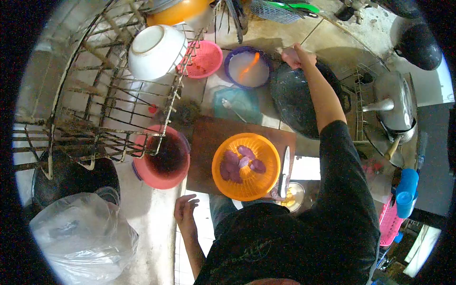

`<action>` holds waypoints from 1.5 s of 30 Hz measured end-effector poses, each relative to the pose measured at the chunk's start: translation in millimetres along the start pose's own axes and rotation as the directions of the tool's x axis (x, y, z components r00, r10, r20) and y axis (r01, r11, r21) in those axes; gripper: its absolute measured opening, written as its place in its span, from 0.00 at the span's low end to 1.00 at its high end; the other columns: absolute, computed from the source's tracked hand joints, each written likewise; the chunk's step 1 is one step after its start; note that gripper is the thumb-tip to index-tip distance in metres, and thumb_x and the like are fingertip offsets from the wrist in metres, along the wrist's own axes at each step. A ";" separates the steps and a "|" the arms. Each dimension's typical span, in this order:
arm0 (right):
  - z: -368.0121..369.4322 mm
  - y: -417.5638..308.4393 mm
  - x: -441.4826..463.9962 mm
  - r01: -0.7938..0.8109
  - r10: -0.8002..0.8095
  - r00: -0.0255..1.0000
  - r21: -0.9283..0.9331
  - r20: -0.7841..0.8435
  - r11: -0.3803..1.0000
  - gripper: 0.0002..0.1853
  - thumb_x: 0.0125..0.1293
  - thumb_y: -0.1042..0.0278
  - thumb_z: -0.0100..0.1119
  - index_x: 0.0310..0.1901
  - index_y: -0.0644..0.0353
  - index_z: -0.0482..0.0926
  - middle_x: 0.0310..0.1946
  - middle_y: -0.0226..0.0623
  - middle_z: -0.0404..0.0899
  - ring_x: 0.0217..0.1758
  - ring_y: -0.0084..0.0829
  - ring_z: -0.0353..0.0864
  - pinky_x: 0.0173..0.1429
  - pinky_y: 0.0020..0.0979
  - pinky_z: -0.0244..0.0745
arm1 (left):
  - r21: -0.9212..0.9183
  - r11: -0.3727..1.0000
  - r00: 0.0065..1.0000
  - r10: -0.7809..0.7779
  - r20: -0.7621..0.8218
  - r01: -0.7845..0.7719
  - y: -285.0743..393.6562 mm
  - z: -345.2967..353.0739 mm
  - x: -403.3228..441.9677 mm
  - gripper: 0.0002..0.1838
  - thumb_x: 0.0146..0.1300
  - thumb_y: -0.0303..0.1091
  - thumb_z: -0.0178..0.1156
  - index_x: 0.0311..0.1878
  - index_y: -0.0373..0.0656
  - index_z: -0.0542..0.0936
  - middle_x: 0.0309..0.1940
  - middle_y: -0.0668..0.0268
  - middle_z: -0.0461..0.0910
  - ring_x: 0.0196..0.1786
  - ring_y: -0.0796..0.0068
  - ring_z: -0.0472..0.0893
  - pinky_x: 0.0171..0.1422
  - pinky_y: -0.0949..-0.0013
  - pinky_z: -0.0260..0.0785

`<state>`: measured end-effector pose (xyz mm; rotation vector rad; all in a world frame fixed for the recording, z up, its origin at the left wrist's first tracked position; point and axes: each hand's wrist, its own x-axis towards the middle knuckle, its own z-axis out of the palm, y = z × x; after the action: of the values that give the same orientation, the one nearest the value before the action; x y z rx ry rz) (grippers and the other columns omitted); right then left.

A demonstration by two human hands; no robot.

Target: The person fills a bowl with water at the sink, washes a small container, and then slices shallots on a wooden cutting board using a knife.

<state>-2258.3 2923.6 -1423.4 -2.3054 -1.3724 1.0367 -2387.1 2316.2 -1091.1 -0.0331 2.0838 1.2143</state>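
Observation:
My right arm reaches over a large black pan (297, 102). Beyond its far rim, my right hand (299, 57) is closed; what its fingers hold, if anything, is too small to make out. My left hand (185, 209) hangs by the counter edge, fingers apart and holding nothing. Between my arms, an orange strainer basket (221, 185) with several peeled purple pieces (232, 166) sits on a brown board (202, 156). A knife (285, 173) lies along the board's right side. Nearest my left hand is a pink tub (142, 178) of dark liquid.
A wire rack (111, 102) holding a white bowl (154, 52) overhangs the left. Behind the board are a pink basket (204, 59), a purple-rimmed bowl (230, 76) of cloudy liquid and a teal sheet (225, 107). A plastic bag (83, 237) lies left; lidded pots (396, 99) stand right.

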 end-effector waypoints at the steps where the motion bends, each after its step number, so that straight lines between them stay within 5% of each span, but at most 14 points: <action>1: 9.5 -12.5 8.6 0.100 -0.099 0.995 -0.142 0.019 0.985 0.55 0.43 0.26 0.71 0.59 0.76 0.76 0.58 0.58 0.79 0.62 0.44 0.80 0.59 0.37 0.79 | 0.000 1.000 1.000 0.011 -0.001 -0.011 -0.6 -5.6 0.6 0.10 0.73 0.30 0.50 0.51 0.38 0.76 0.49 0.59 0.81 0.47 0.68 0.82 0.52 0.67 0.73; 4: 21.2 -43.4 -9.6 0.199 -0.174 0.971 -0.149 0.167 0.969 0.52 0.45 0.27 0.70 0.55 0.75 0.79 0.58 0.61 0.78 0.61 0.45 0.81 0.63 0.39 0.76 | -0.037 0.999 0.999 -0.015 -0.034 0.014 -7.7 -21.7 5.2 0.10 0.73 0.31 0.51 0.51 0.38 0.76 0.49 0.58 0.81 0.47 0.67 0.82 0.53 0.67 0.73; 8: 48.8 -63.7 -40.6 0.327 -0.372 0.913 -0.243 -0.169 0.913 0.53 0.48 0.30 0.69 0.61 0.75 0.70 0.60 0.57 0.75 0.60 0.54 0.79 0.62 0.44 0.76 | -0.081 0.996 0.998 -0.044 -0.049 0.040 -17.2 -40.8 14.2 0.11 0.73 0.33 0.52 0.51 0.38 0.76 0.50 0.58 0.80 0.47 0.67 0.82 0.53 0.67 0.72; 13: 27.5 -46.6 -47.2 0.453 -0.559 0.816 -0.439 -0.146 0.776 0.48 0.52 0.33 0.71 0.61 0.66 0.65 0.61 0.50 0.71 0.53 0.54 0.83 0.53 0.50 0.82 | -0.089 0.996 0.998 -0.025 -0.059 0.020 -17.3 -48.4 13.6 0.10 0.73 0.33 0.53 0.50 0.38 0.77 0.49 0.59 0.80 0.47 0.68 0.81 0.52 0.68 0.72; 19: -48.5 101.1 -65.6 0.049 -0.138 0.980 -0.505 -0.142 0.862 0.36 0.62 0.36 0.59 0.59 0.60 0.70 0.60 0.50 0.73 0.57 0.54 0.81 0.58 0.52 0.79 | -0.015 0.999 0.998 -0.035 -0.047 0.034 -5.9 -36.4 -5.5 0.09 0.72 0.29 0.52 0.50 0.36 0.77 0.47 0.59 0.81 0.46 0.70 0.81 0.53 0.68 0.72; 22: -57.9 174.3 -55.6 -0.020 -0.004 0.999 -0.557 -0.041 0.830 0.49 0.54 0.34 0.64 0.67 0.65 0.64 0.66 0.51 0.69 0.65 0.51 0.77 0.66 0.47 0.73 | 0.034 0.999 0.999 -0.033 -0.017 0.034 -21.4 -15.5 7.3 0.10 0.70 0.26 0.52 0.50 0.35 0.77 0.47 0.59 0.81 0.45 0.70 0.81 0.53 0.69 0.71; 25: -36.4 255.9 -50.0 0.021 0.000 0.999 -0.659 0.033 0.751 0.55 0.49 0.31 0.69 0.69 0.65 0.61 0.66 0.50 0.71 0.60 0.49 0.81 0.57 0.44 0.81 | 0.055 0.995 0.996 -0.084 -0.025 0.085 -29.9 1.2 -2.4 0.10 0.68 0.25 0.52 0.50 0.35 0.77 0.47 0.59 0.81 0.46 0.70 0.81 0.53 0.69 0.71; 28: -7.2 283.4 -10.8 -0.047 0.085 0.993 -0.398 0.078 0.916 0.57 0.49 0.30 0.73 0.69 0.65 0.60 0.63 0.53 0.72 0.56 0.50 0.83 0.52 0.47 0.84 | 0.058 0.997 0.998 -0.053 -0.032 0.054 -34.9 19.5 -9.1 0.10 0.66 0.25 0.53 0.49 0.35 0.78 0.46 0.59 0.82 0.46 0.70 0.82 0.53 0.68 0.72; 30: 7.6 277.3 11.4 -0.283 0.267 0.848 -0.034 0.458 0.959 0.55 0.56 0.29 0.66 0.72 0.65 0.57 0.66 0.52 0.71 0.57 0.48 0.82 0.55 0.46 0.82 | 0.040 0.999 0.999 -0.027 -0.035 0.029 -31.4 29.8 -15.2 0.11 0.66 0.25 0.54 0.49 0.36 0.78 0.46 0.60 0.82 0.46 0.70 0.82 0.53 0.68 0.72; 35: -27.1 203.0 -35.2 -0.666 -0.007 0.539 0.431 0.843 0.609 0.40 0.69 0.32 0.54 0.69 0.58 0.64 0.61 0.42 0.76 0.55 0.41 0.82 0.51 0.38 0.81 | -0.007 0.999 0.998 -0.048 -0.049 0.047 -20.6 27.4 -36.3 0.10 0.66 0.25 0.54 0.49 0.36 0.78 0.46 0.60 0.82 0.46 0.70 0.82 0.52 0.68 0.72; 39: 3.4 171.5 14.3 -0.571 -0.242 0.536 0.558 0.809 0.602 0.30 0.70 0.37 0.55 0.66 0.47 0.72 0.55 0.32 0.81 0.53 0.32 0.83 0.40 0.29 0.85 | 0.025 1.000 0.999 -0.011 -0.047 0.012 -7.0 18.7 -43.7 0.10 0.67 0.26 0.54 0.49 0.36 0.78 0.46 0.60 0.82 0.46 0.70 0.82 0.52 0.68 0.72; 41: 8.5 141.0 16.9 -0.431 -0.154 0.757 0.663 0.635 0.612 0.49 0.63 0.33 0.61 0.68 0.72 0.62 0.65 0.53 0.73 0.61 0.44 0.80 0.61 0.42 0.78 | -0.015 0.999 0.998 -0.029 -0.063 0.028 -8.5 11.0 -45.5 0.10 0.67 0.26 0.54 0.49 0.36 0.78 0.46 0.60 0.82 0.46 0.70 0.82 0.52 0.68 0.72; 43: -21.1 63.1 -20.2 -0.169 0.089 0.947 0.244 0.308 0.955 0.49 0.58 0.33 0.65 0.67 0.70 0.66 0.65 0.51 0.72 0.64 0.43 0.78 0.65 0.42 0.75 | -0.035 0.999 0.997 -0.034 -0.067 0.032 -9.6 2.6 -45.0 0.10 0.67 0.26 0.54 0.49 0.36 0.78 0.47 0.60 0.82 0.46 0.70 0.82 0.52 0.68 0.71; 45: -22.9 37.8 -35.9 0.044 -0.042 0.998 -0.067 0.040 0.997 0.59 0.45 0.28 0.72 0.66 0.73 0.66 0.65 0.56 0.71 0.65 0.47 0.77 0.63 0.43 0.77 | -0.027 0.999 0.997 -0.030 -0.068 0.028 -6.8 -7.6 -45.5 0.10 0.67 0.26 0.54 0.50 0.36 0.78 0.47 0.60 0.81 0.46 0.70 0.81 0.52 0.68 0.71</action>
<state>-2228.2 2876.6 -1412.0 -2.3037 -1.4872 1.0428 -2355.0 2292.3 -1067.1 -0.1184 2.1191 1.2386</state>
